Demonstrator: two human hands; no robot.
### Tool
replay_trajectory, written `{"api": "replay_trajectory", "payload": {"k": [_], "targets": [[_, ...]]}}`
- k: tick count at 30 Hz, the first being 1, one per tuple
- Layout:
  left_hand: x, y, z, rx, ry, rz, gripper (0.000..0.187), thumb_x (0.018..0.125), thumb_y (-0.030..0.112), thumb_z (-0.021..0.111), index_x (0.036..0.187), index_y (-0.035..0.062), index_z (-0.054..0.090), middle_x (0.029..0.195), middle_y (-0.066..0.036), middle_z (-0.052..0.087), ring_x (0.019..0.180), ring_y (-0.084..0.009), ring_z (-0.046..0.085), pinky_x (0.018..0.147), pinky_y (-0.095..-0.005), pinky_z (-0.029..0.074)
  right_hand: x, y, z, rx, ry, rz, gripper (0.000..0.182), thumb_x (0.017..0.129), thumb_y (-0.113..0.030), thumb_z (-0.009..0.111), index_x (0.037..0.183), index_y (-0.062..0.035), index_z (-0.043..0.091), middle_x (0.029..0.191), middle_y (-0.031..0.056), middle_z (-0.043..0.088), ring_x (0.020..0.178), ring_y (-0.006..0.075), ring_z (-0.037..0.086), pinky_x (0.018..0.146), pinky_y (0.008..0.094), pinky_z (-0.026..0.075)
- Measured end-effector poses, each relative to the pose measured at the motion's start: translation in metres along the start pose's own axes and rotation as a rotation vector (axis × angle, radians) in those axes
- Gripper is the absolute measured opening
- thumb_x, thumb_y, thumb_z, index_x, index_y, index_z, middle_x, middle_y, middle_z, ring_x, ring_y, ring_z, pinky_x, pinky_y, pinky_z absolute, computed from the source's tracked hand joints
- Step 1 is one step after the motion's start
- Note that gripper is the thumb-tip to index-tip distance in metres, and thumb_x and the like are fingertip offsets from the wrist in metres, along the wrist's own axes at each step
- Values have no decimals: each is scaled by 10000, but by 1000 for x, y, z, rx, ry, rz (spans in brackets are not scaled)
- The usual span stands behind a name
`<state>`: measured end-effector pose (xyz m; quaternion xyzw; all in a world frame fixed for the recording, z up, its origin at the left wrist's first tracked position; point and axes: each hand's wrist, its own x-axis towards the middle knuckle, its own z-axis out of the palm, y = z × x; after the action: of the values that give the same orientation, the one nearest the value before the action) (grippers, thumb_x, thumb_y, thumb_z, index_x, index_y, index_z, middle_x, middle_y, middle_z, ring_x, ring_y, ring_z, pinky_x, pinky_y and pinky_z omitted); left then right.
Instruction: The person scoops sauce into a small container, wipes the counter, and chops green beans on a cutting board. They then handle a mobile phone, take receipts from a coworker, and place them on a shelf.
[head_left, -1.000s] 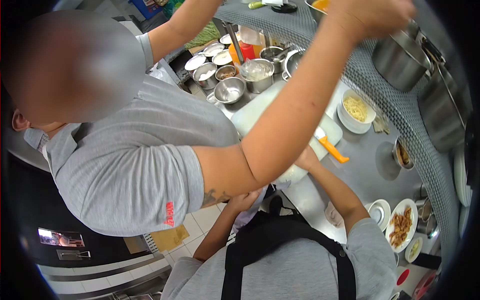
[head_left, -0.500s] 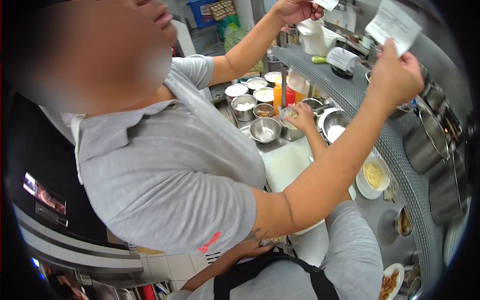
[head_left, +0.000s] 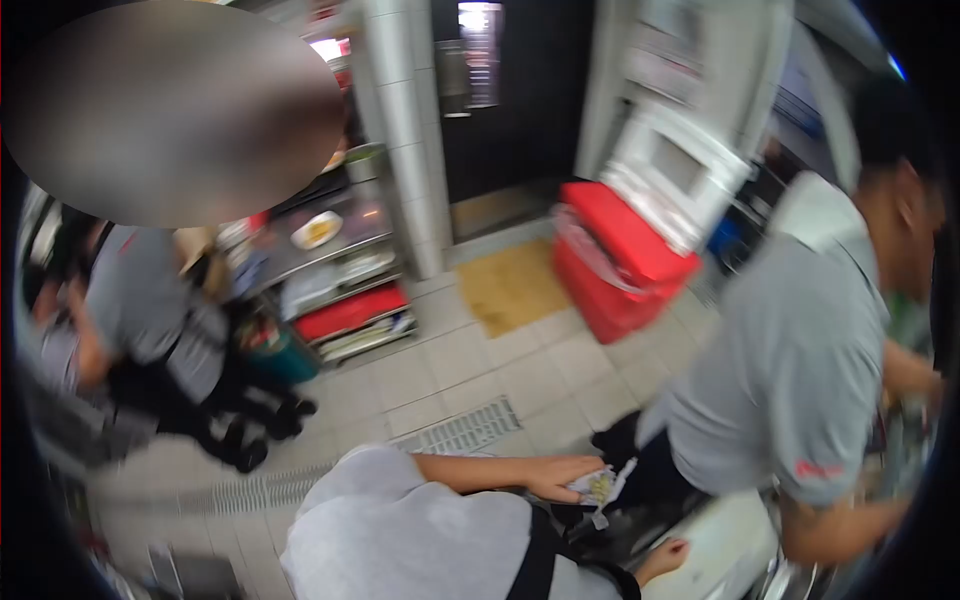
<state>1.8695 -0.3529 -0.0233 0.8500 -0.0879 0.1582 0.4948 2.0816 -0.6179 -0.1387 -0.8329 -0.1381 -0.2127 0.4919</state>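
Observation:
My left hand (head_left: 562,478) is closed on a small clear plastic bag (head_left: 600,487) with pale yellow-green pieces in it. It is held out beside the dark clothing of a co-worker (head_left: 770,350). My right hand (head_left: 664,561) is at the near edge of a white cutting board (head_left: 735,545), its fingers curled; what is inside them, if anything, is hidden. Blur softens both hands.
A red cooler box (head_left: 610,285) with its white lid raised stands on the tiled floor near a yellow mat (head_left: 513,287). A metal shelf rack (head_left: 350,300) holds a plate of food (head_left: 316,231). Another person (head_left: 160,300) stands at far left. A drain grate (head_left: 460,428) crosses the floor.
The view has swung left, from the counter with pots and bowls to the floor and rack. My left hand is lifted with the bag; my right hand has left the metal pots.

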Motion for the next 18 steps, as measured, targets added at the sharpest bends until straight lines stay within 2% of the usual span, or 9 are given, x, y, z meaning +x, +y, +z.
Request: {"api": "replay_trajectory", "payload": {"k": [1,3,6,7,11,13,15,17,18], "targets": [[-4,7,-2,-18,9,-26,538,736,198,547,1158,-59,333,1052,-232,421,964,-387,450,820,-399,377,-30,22,20,86,-165,-119,62,710,70,486,723,21,452,687,97,449,601,187,441,558,321,407],[0,17,12,-12,33,-182,485,737,193,542,1115,-46,355,1007,-215,423,929,-383,456,792,-404,380,-56,-48,32,230,-447,-335,382,637,89,433,987,-6,553,956,116,509,869,205,504,744,275,419],[-43,51,-33,-8,166,-212,443,740,185,544,1082,-34,364,956,-196,422,894,-374,460,763,-405,380,-89,-99,41,812,-1119,495,734,526,118,373,1249,-6,393,1223,164,415,1143,224,395,955,272,294],[-65,52,-53,-18,194,-261,445,741,182,544,1084,-34,362,958,-194,422,898,-373,459,764,-403,380,-103,-110,63,693,-1089,101,718,523,144,352,1226,9,408,1222,181,415,1127,230,423,939,275,326],[-128,39,-87,140,446,-313,485,749,194,548,1123,-40,347,994,-200,422,935,-371,455,795,-384,381,-114,-147,139,833,-1177,632,649,517,204,315,1128,45,464,1136,160,486,1081,231,478,922,304,377],[-164,49,-117,109,476,-462,568,757,209,555,1193,-64,315,1110,-230,422,1037,-377,438,867,-376,370,-118,-206,170,765,-1377,613,463,679,150,479,1117,-1,472,1090,154,504,1013,193,501,839,256,419],[-212,48,-139,232,616,-559,646,771,243,557,1247,-87,271,1237,-265,365,1147,-381,380,944,-374,331,-146,-265,217,607,-1401,591,413,643,171,503,1012,-12,471,1012,82,474,808,188,563,658,268,462],[-264,50,-163,298,732,-636,640,769,251,551,1243,-80,276,1232,-268,366,1138,-384,387,945,-376,329,-179,-283,292,471,-1595,486,443,665,126,550,1069,-39,475,1009,107,475,839,208,564,663,291,487],[-290,51,-177,352,818,-686,635,767,259,544,1239,-74,280,1226,-271,368,1129,-387,393,946,-378,327,-201,-292,335,205,-1684,121,430,646,74,610,1053,-31,520,990,117,522,825,198,567,679,277,472]]}}
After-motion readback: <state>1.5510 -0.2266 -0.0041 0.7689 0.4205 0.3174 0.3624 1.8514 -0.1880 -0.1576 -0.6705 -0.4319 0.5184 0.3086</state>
